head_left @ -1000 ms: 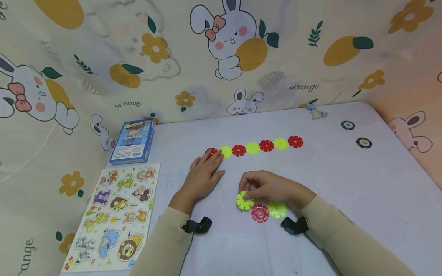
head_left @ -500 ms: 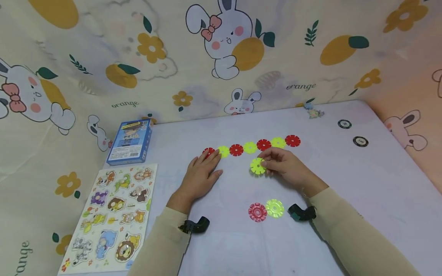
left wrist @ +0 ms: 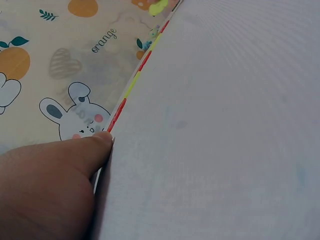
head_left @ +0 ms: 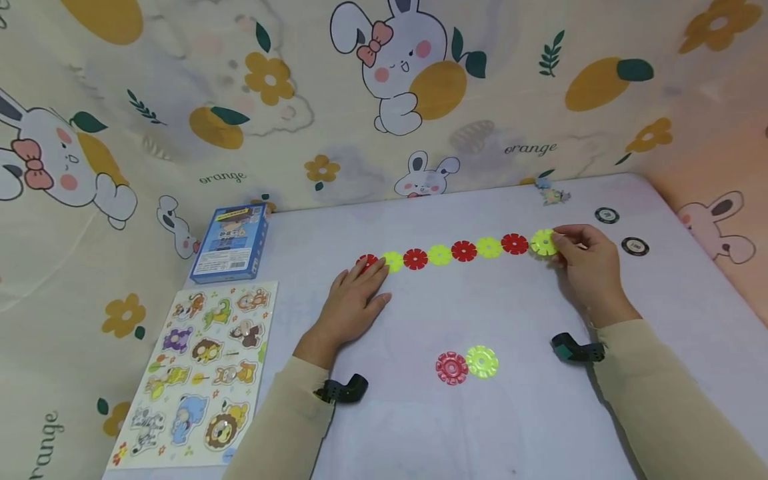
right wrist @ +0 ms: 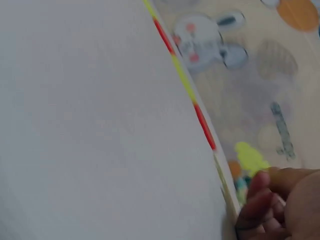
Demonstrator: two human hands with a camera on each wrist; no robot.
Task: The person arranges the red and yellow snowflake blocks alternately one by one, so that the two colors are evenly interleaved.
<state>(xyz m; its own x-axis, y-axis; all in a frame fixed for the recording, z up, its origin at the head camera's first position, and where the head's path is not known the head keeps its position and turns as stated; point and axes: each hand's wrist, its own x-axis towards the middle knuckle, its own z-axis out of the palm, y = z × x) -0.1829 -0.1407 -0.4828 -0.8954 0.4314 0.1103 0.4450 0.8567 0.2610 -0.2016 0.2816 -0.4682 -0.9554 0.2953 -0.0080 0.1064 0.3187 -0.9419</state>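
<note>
A bare stretch of the desk [head_left: 456,307] runs between the row of discs [head_left: 464,251] and the pair of discs [head_left: 459,367] nearer the person. The left hand [head_left: 353,303] bars the row's left end; the right hand [head_left: 591,267] and black chips [head_left: 635,247] crowd the other.

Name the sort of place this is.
Probably a play corner for children, though the pictures don't settle whether at home or elsewhere: a cartoon-rabbit backdrop behind a white table, a sheet of animal pictures, and red and yellow-green flower-shaped discs.
</note>
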